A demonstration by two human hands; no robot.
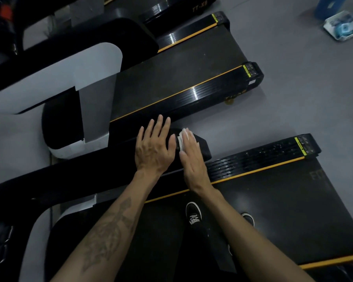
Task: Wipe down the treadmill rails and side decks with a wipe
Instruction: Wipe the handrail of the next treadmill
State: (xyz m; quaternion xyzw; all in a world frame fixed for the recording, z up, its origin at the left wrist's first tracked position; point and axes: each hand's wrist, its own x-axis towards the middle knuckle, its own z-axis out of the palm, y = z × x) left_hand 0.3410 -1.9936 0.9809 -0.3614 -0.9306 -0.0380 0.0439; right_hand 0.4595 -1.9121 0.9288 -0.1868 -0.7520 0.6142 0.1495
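Both hands are lying on the black handrail (114,159) of the treadmill the person is standing on. The left hand (154,147) is resting palm down with its fingers straight and spread, grasping nothing, its fingertips reaching past the far edge of the rail. The right hand (192,153) is lying just beside it on the right, fingers straight and together, pressing a white wipe (181,139) flat against the rounded right end of the rail. The wipe is showing crumpled at the left side of the fingers and is otherwise hidden beneath them. The 2 hands are nearly touching at the thumbs.

Below the rail, a ribbed black side deck (253,159) is running to the right with an orange stripe along its near edge, next to the dark belt (273,210). The person's 2 black shoes with white soles are standing on that belt, the left shoe (194,214) plainly in view and the other mostly hidden behind the right forearm. The left forearm is bearing a dark tattoo.

Farther off, a second treadmill (181,78) of the same kind is lying parallel on the grey floor (293,88), and part of a 3rd is showing beyond it. At the far right, a white tray (342,25) holding blue items is sitting on the floor.
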